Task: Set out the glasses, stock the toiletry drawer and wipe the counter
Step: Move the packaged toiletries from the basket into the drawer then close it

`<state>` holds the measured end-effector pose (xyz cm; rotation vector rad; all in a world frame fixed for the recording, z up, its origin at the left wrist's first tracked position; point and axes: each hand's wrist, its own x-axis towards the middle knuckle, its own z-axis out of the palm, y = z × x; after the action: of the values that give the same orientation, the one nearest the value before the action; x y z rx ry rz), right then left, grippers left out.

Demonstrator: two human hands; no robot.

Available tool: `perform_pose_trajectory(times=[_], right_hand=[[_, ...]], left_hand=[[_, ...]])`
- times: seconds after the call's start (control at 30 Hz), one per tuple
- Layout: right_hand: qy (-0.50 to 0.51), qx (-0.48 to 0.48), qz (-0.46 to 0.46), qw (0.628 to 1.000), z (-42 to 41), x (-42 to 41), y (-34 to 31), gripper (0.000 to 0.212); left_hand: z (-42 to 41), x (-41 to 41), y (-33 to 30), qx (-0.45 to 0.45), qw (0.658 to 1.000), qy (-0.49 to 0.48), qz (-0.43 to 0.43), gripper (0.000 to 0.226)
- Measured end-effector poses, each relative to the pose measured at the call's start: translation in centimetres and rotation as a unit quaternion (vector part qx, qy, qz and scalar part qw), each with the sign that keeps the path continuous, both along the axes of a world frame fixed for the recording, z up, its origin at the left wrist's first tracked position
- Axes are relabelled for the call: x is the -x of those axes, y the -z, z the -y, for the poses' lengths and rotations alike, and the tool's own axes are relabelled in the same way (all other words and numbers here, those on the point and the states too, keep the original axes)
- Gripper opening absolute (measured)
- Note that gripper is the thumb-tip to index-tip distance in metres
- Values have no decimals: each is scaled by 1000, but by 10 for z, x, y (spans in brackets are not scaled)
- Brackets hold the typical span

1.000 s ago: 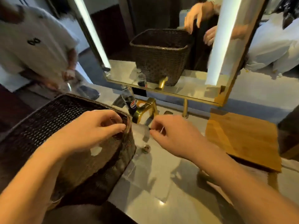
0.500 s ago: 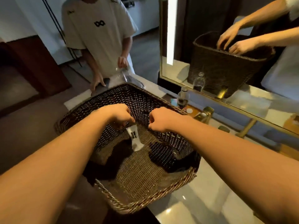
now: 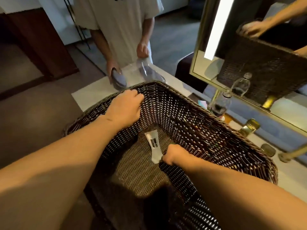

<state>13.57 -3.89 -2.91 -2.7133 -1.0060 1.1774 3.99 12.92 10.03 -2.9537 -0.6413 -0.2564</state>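
Observation:
A dark woven basket (image 3: 191, 117) stands on the pale counter (image 3: 93, 92). On its floor lies a white toiletry tube (image 3: 153, 141) with a black label. My left hand (image 3: 126, 107) curls over the basket's far left rim. Down inside the basket, my right hand (image 3: 172, 155) has its fingers pinched on the tube's near end. No glasses or drawer are in view.
A person in a white T-shirt (image 3: 123, 22) stands at the counter's far end holding a clear plastic bag (image 3: 144, 67) and a grey slipper (image 3: 118, 78). A plastic bottle (image 3: 219, 103), a gold tap (image 3: 249, 127) and a gold-framed mirror (image 3: 204, 39) sit to the right.
My view swung left from the tap to the basket. My left hand moved out to the far rim; my right hand dropped to the basket floor onto the tube.

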Motion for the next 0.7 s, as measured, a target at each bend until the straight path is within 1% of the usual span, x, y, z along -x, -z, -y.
perform_pose_trajectory(times=[0.03,0.07,0.1,0.17,0.2,0.27,0.33,0.4,0.53,0.63,0.7], right_hand=[[18,-11,-9,1000,-4,3,7,37],[39,-25,-18,999,-9,8,12,42],[56,-42,-25,997,-14,12,16,47],[81,-65,-35,994,-25,22,23,61],[89,-73,-32,993,-29,26,26,66],[102,-83,-5,991,-35,31,32,73],[111,-90,26,989,-37,34,38,77],[118,-90,46,988,-39,35,43,76],[127,-106,70,984,-40,33,48,69],[138,-105,50,984,-34,24,51,57],[126,-91,34,987,-27,18,43,44]], left_hand=[[-5,1,-5,-58,997,36,31,30],[-11,2,-6,-96,993,44,56,37],[-17,5,-5,-109,991,28,69,44],[-25,13,1,-85,993,-41,74,55],[-26,16,5,-77,993,-69,62,60],[-26,20,15,-81,992,-86,35,68],[-21,17,19,-71,993,-93,31,72],[-14,13,23,-66,991,-108,40,77],[-5,10,28,-74,988,-131,46,82],[-4,8,29,-73,986,-142,40,84],[-3,8,29,-80,986,-144,35,85]])
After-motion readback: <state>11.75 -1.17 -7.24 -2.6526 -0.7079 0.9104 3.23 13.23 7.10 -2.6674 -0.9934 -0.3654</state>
